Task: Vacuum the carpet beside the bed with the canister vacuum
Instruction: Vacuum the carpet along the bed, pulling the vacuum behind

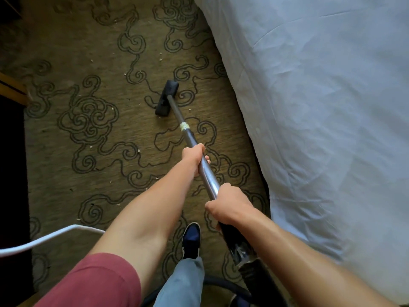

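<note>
Nearest the lens, at the lower left, sits a red sleeve on the left arm, with a white cord curving across the dark floor edge beside it. Further right, the left hand is wrapped closed around the smooth metal wand well up its length, and the right hand is clenched lower down where the shiny tube meets the black plastic handle and the ribbed hose. Beyond both hands, the wand runs forward to the flat black floor head, which rests on the carpet near the bed but apart from its edge. A dark shoe and grey trouser leg stand between the arms. Judging by the pale crumbs scattered around and ahead of the floor head, and to the left, the work looks only partly done; most of the visible strip appears to need passes. That carpet is short-piled, olive-brown, with dark looping scroll outlines. On the right, white bedding hangs soft and creased.
</note>
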The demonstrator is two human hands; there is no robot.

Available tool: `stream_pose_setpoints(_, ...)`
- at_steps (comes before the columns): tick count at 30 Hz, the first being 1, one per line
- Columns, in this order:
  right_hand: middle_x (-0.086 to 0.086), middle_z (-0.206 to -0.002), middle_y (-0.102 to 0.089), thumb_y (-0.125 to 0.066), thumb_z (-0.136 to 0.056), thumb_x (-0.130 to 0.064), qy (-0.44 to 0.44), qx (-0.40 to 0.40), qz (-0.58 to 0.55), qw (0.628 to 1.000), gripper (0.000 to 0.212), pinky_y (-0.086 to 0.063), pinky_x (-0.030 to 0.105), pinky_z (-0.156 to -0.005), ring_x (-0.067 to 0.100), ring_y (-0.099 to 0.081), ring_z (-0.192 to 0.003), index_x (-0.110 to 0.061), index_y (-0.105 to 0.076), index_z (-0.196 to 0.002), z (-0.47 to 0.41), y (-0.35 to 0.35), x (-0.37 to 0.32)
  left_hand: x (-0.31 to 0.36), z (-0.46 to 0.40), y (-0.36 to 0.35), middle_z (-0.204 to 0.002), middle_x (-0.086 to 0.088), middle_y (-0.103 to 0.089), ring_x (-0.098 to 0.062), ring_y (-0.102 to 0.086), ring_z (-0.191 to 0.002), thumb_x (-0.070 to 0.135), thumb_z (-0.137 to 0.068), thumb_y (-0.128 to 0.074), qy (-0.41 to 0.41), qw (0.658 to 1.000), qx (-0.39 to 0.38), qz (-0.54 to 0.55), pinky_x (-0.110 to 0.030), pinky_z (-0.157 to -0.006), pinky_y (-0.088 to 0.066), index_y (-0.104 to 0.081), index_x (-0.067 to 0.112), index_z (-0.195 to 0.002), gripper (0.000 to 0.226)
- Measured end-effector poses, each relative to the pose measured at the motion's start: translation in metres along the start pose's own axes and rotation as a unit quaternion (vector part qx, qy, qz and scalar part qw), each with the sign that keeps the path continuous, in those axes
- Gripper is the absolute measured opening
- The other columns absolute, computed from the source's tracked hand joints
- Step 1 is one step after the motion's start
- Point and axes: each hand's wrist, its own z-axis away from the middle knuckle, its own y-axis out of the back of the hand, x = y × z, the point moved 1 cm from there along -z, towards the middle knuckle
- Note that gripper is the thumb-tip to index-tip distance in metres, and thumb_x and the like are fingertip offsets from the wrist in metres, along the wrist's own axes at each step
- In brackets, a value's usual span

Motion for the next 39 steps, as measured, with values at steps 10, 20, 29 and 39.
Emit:
stream_pose_setpoints(10,0.010,-0.062,-0.061,-0.067,-0.069,-0.020,0.083,-0.173,-0.316,0.929,0.028,-0.053,0.033,-0.048,0.026,-0.059,-0.045,-0.008,-0.052,-0.090,0.069,-0.004,0.134,-0.051,0.105,-0.023,-0.059,-0.006,-0.051,-0.013,-0.051,-0.039,0.006,-0.091,-0.059,0.010,0.985,-0.078,0.155,-0.020,-0.042,-0.050,-0.052,0.008,-0.080,0.014)
stream_pose_setpoints(20,0.009,-0.053,-0.062,-0.064,-0.074,-0.009,0.071,-0.209,-0.352,0.909,0.008,-0.053,0.027,-0.044,0.021,-0.062,-0.042,-0.005,-0.058,-0.071,0.109,-0.027,0.178,-0.119,0.134,-0.033,-0.062,-0.006,-0.049,-0.015,-0.049,-0.048,0.002,-0.087,-0.054,0.044,0.993,-0.069,0.088,-0.021,-0.042,-0.050,-0.052,0.006,-0.074,0.014)
stream_pose_setpoints(29,0.001,-0.076,-0.063,-0.065,-0.085,-0.029,0.088,0.004,0.025,0.996,0.018,-0.047,0.024,-0.043,0.012,-0.064,-0.042,-0.014,-0.055,-0.091,0.118,-0.015,0.168,-0.124,0.131,-0.029,-0.080,-0.013,-0.059,-0.022,-0.061,-0.062,0.005,-0.092,-0.063,0.028,1.000,0.012,0.005,-0.029,-0.043,-0.054,-0.057,0.002,-0.113,0.022)
stream_pose_setpoints(39,0.000,-0.094,-0.058,-0.066,-0.082,-0.047,0.068,0.014,0.098,0.993,0.049,-0.043,0.033,-0.059,0.022,-0.059,-0.078,-0.014,-0.044,-0.110,0.138,-0.016,0.157,-0.132,0.135,-0.026,-0.063,0.001,-0.040,-0.010,-0.041,-0.047,0.006,-0.088,-0.047,0.074,0.977,-0.117,0.162,-0.019,-0.041,-0.042,-0.040,0.014,-0.071,0.021)
